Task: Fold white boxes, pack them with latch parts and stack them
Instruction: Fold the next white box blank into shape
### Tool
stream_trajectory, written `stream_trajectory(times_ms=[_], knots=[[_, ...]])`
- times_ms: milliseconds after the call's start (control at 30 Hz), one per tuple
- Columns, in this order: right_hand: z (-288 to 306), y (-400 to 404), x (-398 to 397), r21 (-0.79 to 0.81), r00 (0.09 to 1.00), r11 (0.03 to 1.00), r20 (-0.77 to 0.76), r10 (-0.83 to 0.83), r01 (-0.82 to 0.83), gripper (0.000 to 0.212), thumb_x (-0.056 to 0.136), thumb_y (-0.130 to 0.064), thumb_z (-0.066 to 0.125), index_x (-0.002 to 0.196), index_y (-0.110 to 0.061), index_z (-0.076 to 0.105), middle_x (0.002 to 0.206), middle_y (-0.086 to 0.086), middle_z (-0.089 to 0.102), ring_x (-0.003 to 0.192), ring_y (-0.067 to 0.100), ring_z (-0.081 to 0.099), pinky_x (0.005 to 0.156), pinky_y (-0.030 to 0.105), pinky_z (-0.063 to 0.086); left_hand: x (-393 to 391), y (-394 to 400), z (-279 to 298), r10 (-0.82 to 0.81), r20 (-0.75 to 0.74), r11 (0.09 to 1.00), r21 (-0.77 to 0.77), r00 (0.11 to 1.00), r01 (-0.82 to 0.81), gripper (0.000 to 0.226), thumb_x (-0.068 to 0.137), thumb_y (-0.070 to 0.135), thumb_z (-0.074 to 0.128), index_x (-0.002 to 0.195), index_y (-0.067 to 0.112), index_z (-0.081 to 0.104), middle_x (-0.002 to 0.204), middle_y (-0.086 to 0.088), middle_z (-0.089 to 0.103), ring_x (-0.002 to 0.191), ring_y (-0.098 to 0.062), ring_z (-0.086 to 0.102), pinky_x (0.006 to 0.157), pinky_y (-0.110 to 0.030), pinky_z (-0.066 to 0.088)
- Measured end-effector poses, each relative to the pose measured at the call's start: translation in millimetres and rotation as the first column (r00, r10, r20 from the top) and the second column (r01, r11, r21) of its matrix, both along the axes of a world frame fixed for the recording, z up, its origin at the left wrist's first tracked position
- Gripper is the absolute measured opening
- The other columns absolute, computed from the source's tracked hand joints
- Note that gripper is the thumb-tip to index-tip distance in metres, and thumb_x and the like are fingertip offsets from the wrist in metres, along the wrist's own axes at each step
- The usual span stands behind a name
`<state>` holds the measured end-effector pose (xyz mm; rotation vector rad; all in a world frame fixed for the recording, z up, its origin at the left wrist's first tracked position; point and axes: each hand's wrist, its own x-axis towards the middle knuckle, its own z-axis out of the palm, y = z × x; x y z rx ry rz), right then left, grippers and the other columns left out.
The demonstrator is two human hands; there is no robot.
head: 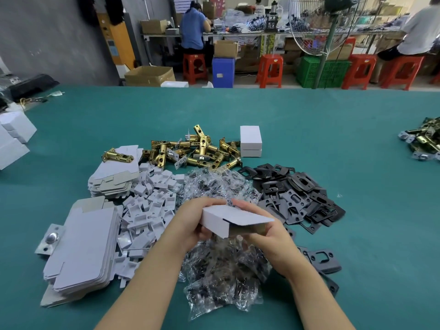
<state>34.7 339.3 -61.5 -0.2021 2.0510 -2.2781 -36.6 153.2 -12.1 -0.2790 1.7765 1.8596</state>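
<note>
Table: a wide teal table [309,120] fills the lower part of the head view, its far edge at twelve o'clock.
Room: beyond the far edge, a workshop with red stools [270,70], a blue bin [222,72], a green crate [321,72], a standing fan [319,22] and open cardboard cartons [148,76]; two people sit at a far bench with their backs turned.
Box: a white box [228,221] is held above the table at centre, one end flap open toward three o'clock, its brown inside showing.
Left hand: the left hand [190,222] grips the closed end of the box, fingers curled under it.
Right hand: the right hand [264,231] holds the open end, fingers over the top and thumb below.
Under the hands: clear plastic bags of small dark parts [223,275] lie from centre toward six o'clock.
Nine o'clock: stacks of flat box blanks [81,248], a silver plate part [48,241] tucked at their left edge, and a heap of small white inserts [147,206].
Twelve o'clock: a pile of brass latch bolts [197,150], with two closed white boxes [250,141] stacked just right of it.
Two o'clock: a heap of black strike plates [297,196].
Far edges: folded white boxes [14,136] at ten o'clock; another latch pile [423,139] at three o'clock, well apart.
</note>
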Motion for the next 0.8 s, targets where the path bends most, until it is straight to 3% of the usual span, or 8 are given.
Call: stream_trajectory(times_ms=[133,233,333,367,433,533,633,800], knots=[[-1.5,-4.8,1.1,-0.003,1.000,1.000,-0.025,-0.011,0.011,0.045,0.087,-0.018,0.079,0.128,-0.030,0.068,0.121,0.001,0.072,0.095,0.020,0.069,0.082,0.032,0.059,0.7,2.5,-3.2,0.009,0.030,1.000,0.001,1.000,-0.009,0.027,0.094,0.024,0.061,0.108,0.005,0.073,0.062,-0.005,0.065,0.040,-0.013,0.049,0.032,-0.018,0.027],[-3.7,-4.3,-0.3,-0.051,0.971,0.970,-0.034,-0.239,0.237,0.020,0.085,-0.034,0.078,0.105,-0.032,0.077,0.079,0.000,0.072,0.064,0.014,0.060,0.060,0.029,0.053,3.2,4.5,-4.8,-0.041,-0.080,0.994,-0.108,0.996,0.032,0.030,0.100,0.031,0.051,0.098,0.007,0.068,0.056,0.001,0.060,0.038,-0.010,0.044,0.037,-0.019,0.030],[-6.9,1.7,-4.7,-0.134,0.929,0.924,-0.050,-0.367,0.358,0.029,0.086,-0.037,0.077,0.115,-0.035,0.075,0.061,0.002,0.060,0.049,0.015,0.050,0.048,0.028,0.047,3.1,2.6,-4.5,-0.137,-0.328,0.948,-0.318,0.935,0.027,0.023,0.104,0.028,0.049,0.107,0.024,0.072,0.083,0.010,0.075,0.041,0.002,0.048,0.041,-0.016,0.037],[-7.3,2.4,-5.8,-0.133,0.925,0.920,-0.055,-0.377,0.367,0.030,0.087,-0.037,0.077,0.117,-0.036,0.074,0.060,0.003,0.058,0.047,0.015,0.048,0.047,0.028,0.046,3.1,0.3,-4.6,-0.172,-0.402,0.936,-0.353,0.899,0.021,0.021,0.103,0.023,0.054,0.113,0.031,0.071,0.087,0.012,0.074,0.043,0.002,0.048,0.042,-0.015,0.038],[-8.6,1.5,-7.3,-0.098,0.925,0.925,-0.061,-0.374,0.367,0.035,0.087,-0.039,0.076,0.121,-0.038,0.072,0.058,0.004,0.053,0.047,0.015,0.043,0.045,0.028,0.041,4.3,-6.3,-6.7,-0.292,-0.503,0.906,-0.419,0.814,0.066,0.040,0.098,0.013,0.063,0.125,0.042,0.064,0.081,0.008,0.066,0.052,0.001,0.050,0.048,-0.015,0.042],[-12.2,-1.0,-8.2,-0.057,0.937,0.939,-0.061,-0.343,0.340,0.049,0.082,-0.052,0.077,0.128,-0.039,0.068,0.059,0.007,0.046,0.051,0.017,0.038,0.047,0.030,0.034,6.3,-13.2,-10.6,-0.417,-0.564,0.879,-0.451,0.713,0.158,0.058,0.092,0.003,0.065,0.130,0.046,0.059,0.083,0.003,0.064,0.061,-0.003,0.055,0.055,-0.018,0.046],[-14.0,-1.0,-8.3,-0.003,0.956,0.957,-0.058,-0.289,0.289,0.049,0.083,-0.053,0.074,0.130,-0.041,0.066,0.065,0.006,0.055,0.055,0.019,0.044,0.048,0.032,0.040,7.2,-12.6,-13.1,-0.417,-0.599,0.887,-0.433,0.683,0.162,0.046,0.093,0.011,0.070,0.124,0.044,0.063,0.099,0.017,0.070,0.070,-0.005,0.062,0.061,-0.018,0.048],[-14.1,-1.5,-7.1,0.021,0.972,0.972,-0.051,-0.231,0.233,0.049,0.091,-0.035,0.070,0.139,-0.046,0.059,0.078,0.016,0.058,0.065,0.026,0.047,0.060,0.042,0.042,6.4,-13.3,-15.4,-0.409,-0.585,0.883,-0.447,0.700,0.142,0.043,0.095,0.019,0.071,0.114,0.057,0.065,0.094,0.023,0.070,0.073,0.000,0.062,0.060,-0.011,0.046]])
